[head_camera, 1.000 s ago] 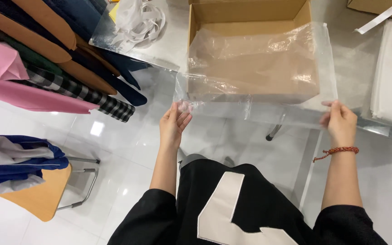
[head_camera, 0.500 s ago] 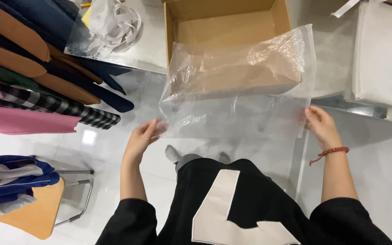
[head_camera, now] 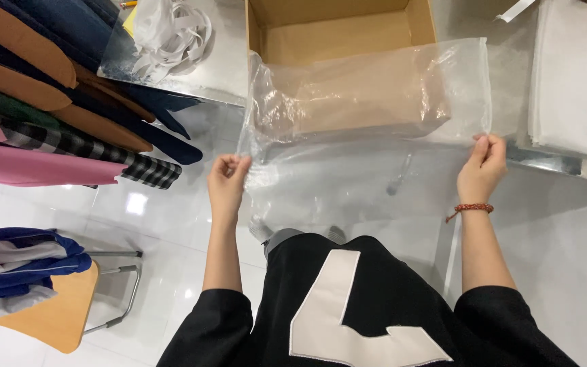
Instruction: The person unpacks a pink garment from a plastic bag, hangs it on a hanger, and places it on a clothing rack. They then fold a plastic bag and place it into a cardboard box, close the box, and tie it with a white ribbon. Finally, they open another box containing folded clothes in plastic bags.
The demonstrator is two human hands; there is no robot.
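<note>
I hold a large clear plastic bag (head_camera: 368,109) stretched out in front of me. My left hand (head_camera: 227,180) pinches its left edge and my right hand (head_camera: 484,166) grips its right edge; a red cord bracelet sits on that wrist. The bag hangs over the front of an open brown cardboard box (head_camera: 338,30) on a shiny metal table (head_camera: 219,81). The box's inside shows bare cardboard.
Folded garments (head_camera: 49,102) in blue, brown, pink and checked fabric are stacked at the left. A pile of white strips (head_camera: 168,30) lies on the table. A stack of white fabric (head_camera: 575,81) sits at the right. A chair (head_camera: 49,312) with blue cloth stands lower left.
The bag has dropped lower over the box front and my hands have come down and nearer to me. My left hand shifted from loosely touching to pinching the edge.
</note>
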